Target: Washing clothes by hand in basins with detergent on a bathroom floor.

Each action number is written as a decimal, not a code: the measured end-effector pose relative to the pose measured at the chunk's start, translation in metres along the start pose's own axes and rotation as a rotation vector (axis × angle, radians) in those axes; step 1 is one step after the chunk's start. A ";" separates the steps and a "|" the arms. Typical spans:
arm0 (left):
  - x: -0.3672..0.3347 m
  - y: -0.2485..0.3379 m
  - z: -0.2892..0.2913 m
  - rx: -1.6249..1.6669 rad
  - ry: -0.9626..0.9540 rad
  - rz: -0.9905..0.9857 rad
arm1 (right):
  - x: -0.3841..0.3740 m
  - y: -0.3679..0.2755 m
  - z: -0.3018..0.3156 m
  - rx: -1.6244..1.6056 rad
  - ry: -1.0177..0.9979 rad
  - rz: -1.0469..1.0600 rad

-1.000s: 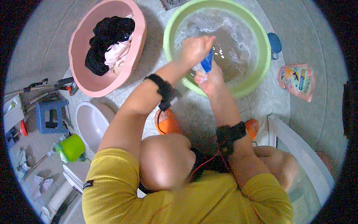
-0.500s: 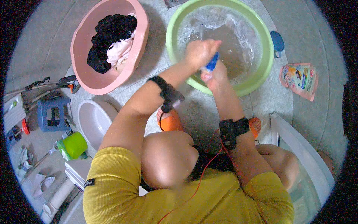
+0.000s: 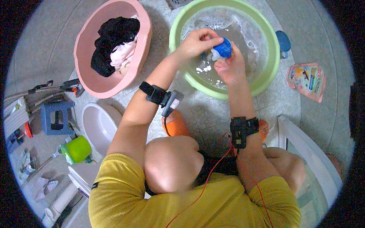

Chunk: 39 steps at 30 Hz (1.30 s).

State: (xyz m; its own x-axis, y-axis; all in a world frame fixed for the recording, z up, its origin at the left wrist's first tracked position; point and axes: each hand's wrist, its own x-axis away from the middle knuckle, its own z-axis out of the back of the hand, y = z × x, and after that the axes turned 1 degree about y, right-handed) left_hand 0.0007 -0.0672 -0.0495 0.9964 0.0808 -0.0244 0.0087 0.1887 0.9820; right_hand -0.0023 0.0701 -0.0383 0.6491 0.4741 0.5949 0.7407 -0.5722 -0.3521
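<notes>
Over the light-green basin [image 3: 271,72] of cloudy, sudsy water, my two hands hold a small bunched blue and white cloth [image 3: 222,48]. Its folds and my fingers hide its full shape, so I cannot tell what garment it is. My left hand [image 3: 199,43] is closed, with the thumb and fingers pinching the cloth's left edge. Cupped round the right and lower side of it is my right hand [image 3: 232,65], fingers curled. Foam rings the water's far side, and bright glints show below the cloth.
A pink basin [image 3: 83,57] at the far left holds black clothes [image 3: 114,41] and a pale pink garment [image 3: 122,53]. A white basin [image 3: 97,119], a blue-grey stool [image 3: 57,117] and a green container [image 3: 77,149] stand left. Right are a blue brush-like object [image 3: 282,41] and a pink pouch [image 3: 307,81].
My fists, pressed together round the cloth, have come apart and loosened. My left hand has shifted up and left, my right hand slightly right, and more of the blue cloth shows.
</notes>
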 end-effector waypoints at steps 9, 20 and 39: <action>-0.002 -0.001 -0.001 -0.106 -0.061 0.075 | -0.002 -0.010 0.002 -0.075 -0.025 -0.023; -0.003 -0.002 -0.009 -0.111 0.138 0.159 | -0.012 -0.007 0.011 0.633 0.284 0.303; 0.017 0.034 -0.062 -0.695 0.080 -0.328 | -0.006 0.022 0.003 0.206 0.192 0.204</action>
State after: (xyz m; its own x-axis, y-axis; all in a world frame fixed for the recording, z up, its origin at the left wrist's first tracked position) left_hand 0.0125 0.0012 -0.0279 0.9427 -0.0199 -0.3330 0.2212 0.7843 0.5795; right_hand 0.0103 0.0569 -0.0517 0.7575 0.2182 0.6153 0.6311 -0.4856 -0.6049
